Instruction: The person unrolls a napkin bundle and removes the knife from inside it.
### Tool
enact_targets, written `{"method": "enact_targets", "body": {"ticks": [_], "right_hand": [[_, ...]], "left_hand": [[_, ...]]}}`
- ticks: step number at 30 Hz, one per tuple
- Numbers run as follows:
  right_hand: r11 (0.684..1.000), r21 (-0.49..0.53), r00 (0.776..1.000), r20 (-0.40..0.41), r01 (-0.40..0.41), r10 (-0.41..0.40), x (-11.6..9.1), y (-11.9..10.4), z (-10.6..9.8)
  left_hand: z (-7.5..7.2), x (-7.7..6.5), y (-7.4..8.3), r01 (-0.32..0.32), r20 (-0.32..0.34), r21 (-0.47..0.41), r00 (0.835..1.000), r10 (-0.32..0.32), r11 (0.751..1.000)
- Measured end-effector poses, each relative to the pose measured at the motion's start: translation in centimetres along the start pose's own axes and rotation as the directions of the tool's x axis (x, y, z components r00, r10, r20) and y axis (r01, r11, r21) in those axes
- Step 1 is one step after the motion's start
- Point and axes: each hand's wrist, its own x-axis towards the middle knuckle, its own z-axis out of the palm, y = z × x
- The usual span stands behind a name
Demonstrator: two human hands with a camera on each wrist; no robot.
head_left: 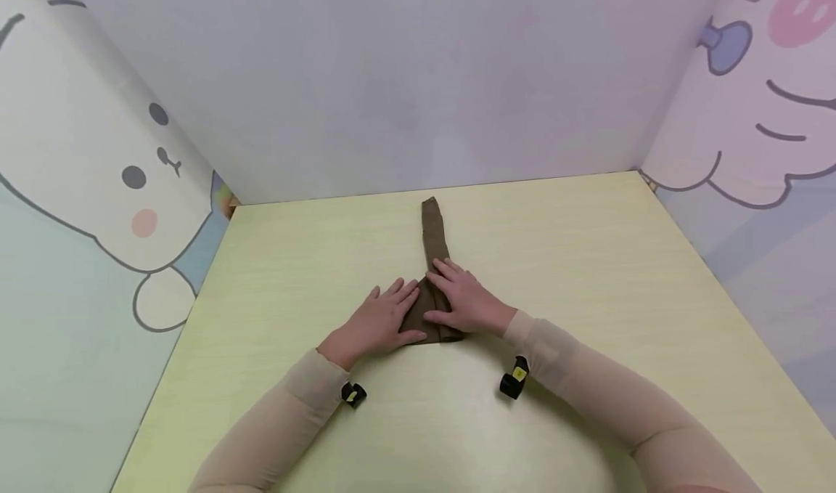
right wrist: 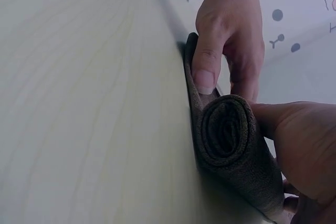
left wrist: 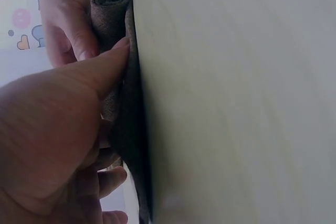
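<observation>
A dark brown cloth lies on the table, its right side wound into a roll whose spiral end faces the near edge. Beyond the hands, a narrow length of it runs toward the back. My left hand rests on the flat left part, fingers extended, its thumb pressing the cloth beside the roll. Over the rolled side lies my right hand, fingers stretched forward along it and thumb pointing left across it. Part of the cloth is hidden under both hands.
The pale wood-grain table extends around the cloth on all sides. A plain light wall stands behind it, with cartoon-printed panels at left and right. Small black devices sit at both wrists.
</observation>
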Motion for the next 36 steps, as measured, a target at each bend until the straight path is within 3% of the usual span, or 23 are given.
{"method": "enact_targets", "body": {"ticks": [13, 36], "right_hand": [[1.0, 0.0, 0.998, 0.051, -0.021, 0.021, 0.02, 0.06, -0.39], [1.0, 0.022, 0.998, 0.053, -0.017, 0.015, -0.29, 0.01, -0.78]], "left_hand": [[-0.01, -0.19, 0.23, 0.001, 0.014, 0.052, 1.0, -0.002, 0.999], [-0.52, -0.83, 0.12, 0.042, 0.073, 0.106, 0.996, -0.05, 0.993]]}}
